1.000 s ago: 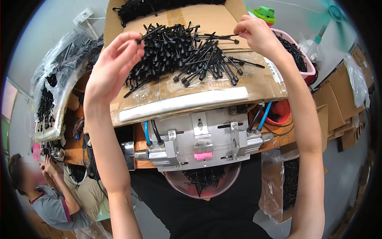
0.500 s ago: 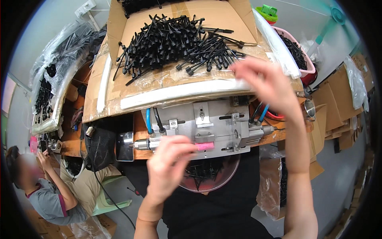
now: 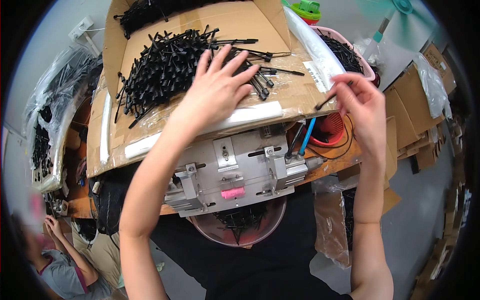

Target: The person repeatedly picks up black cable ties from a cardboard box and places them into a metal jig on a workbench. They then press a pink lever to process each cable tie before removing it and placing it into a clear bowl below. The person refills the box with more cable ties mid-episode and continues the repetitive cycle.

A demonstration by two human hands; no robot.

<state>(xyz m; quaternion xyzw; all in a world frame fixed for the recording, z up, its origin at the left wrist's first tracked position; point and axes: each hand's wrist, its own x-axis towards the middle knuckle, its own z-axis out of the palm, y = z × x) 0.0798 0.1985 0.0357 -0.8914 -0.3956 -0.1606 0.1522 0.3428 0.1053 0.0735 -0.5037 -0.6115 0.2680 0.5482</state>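
A large heap of thin black rods with wider, cap-like ends (image 3: pixel 165 70) lies on an open cardboard box (image 3: pixel 295 100). My left hand (image 3: pixel 215 92) is spread over the right side of this heap, fingers apart, its fingertips among the rods. To the right, past the box's edge, my right hand (image 3: pixel 365 107) pinches one black rod (image 3: pixel 325 102), whose thick end points down and left. Below the box sits a metal clamping fixture (image 3: pixel 215 162) with a pink block (image 3: pixel 233 193) at its front middle; neither hand touches it.
Under the fixture is a clear basin (image 3: pixel 277 220) holding more black rods. A red basket (image 3: pixel 332 127) stands at right, and a pink tub (image 3: pixel 370 70) of rods behind it. Blue air hose (image 3: pixel 307 135) rises beside the fixture. At far left another person (image 3: pixel 65 265) sits working.
My left hand has moved from above the fixture up to the heap. My right hand has come away from the heap's right side with a black rod. The view has shifted.
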